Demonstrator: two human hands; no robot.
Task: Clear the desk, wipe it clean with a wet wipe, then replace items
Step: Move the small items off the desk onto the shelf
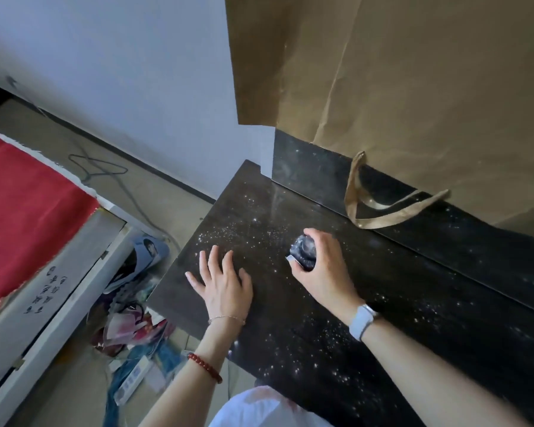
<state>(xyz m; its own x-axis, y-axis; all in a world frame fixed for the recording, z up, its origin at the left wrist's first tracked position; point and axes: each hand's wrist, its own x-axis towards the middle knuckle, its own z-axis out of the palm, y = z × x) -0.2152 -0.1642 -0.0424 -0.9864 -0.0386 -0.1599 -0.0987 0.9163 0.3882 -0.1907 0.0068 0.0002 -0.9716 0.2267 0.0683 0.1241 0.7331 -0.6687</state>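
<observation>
The dark desk top (305, 318) is speckled with pale dust and glittery specks. My left hand (221, 280) lies flat on it near the left edge, fingers spread and straight. My right hand (324, 266) grips a crumpled, dirty grey wet wipe (304, 252) and holds it against the desk's middle. A watch with a pale strap sits on my right wrist; bracelets circle my left wrist.
A large gold paper bag (413, 87) stands at the back of the desk, its ribbon handle (379, 217) lying on the surface. Left of the desk, papers, bags and a power strip (133, 377) litter the floor. A red cloth (22, 211) covers a white box at far left.
</observation>
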